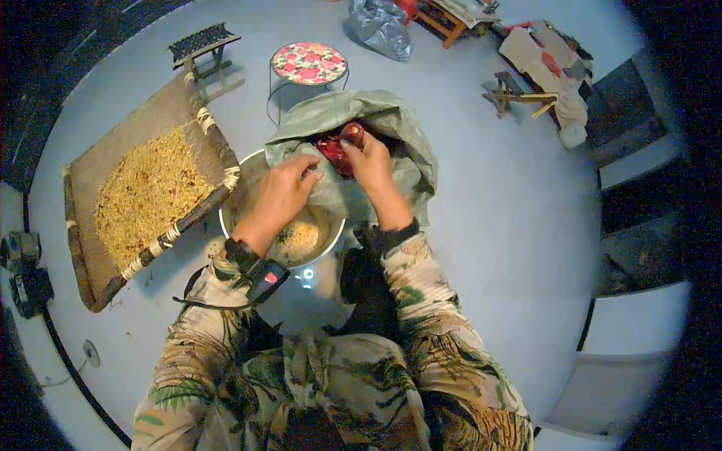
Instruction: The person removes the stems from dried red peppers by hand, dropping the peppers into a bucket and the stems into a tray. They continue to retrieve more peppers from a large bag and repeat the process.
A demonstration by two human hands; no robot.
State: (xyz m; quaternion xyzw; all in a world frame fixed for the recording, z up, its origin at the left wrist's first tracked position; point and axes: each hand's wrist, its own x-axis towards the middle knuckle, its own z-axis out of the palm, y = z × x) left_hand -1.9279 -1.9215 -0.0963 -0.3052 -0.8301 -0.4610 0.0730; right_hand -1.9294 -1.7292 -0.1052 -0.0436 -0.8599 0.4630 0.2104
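Observation:
A pale green woven sack [406, 124] stands open in front of me, with dark red, shiny, wrinkled pieces that look like dried chilies [336, 155] in its mouth. Over the sack, my right hand [370, 165] is closed around a dark red dried chili [352, 133], its pale end facing up. My left hand [284, 188] hovers at the sack's near left side, fingers curled and pinched together; whatever they hold is too small to make out. Below it is a white-rimmed basin [332, 242] with pale yellow seeds [298, 239] and some dark bits at its bottom.
On the left, a wood-framed woven tray [79, 180] carries a spread of yellow seeds [147, 195]. Behind are a small black-topped folding stool [201, 43] and a round floral stool [309, 62]. A plastic bag [378, 28] lies farther back, and cloth-covered furniture [553, 68] stands at right.

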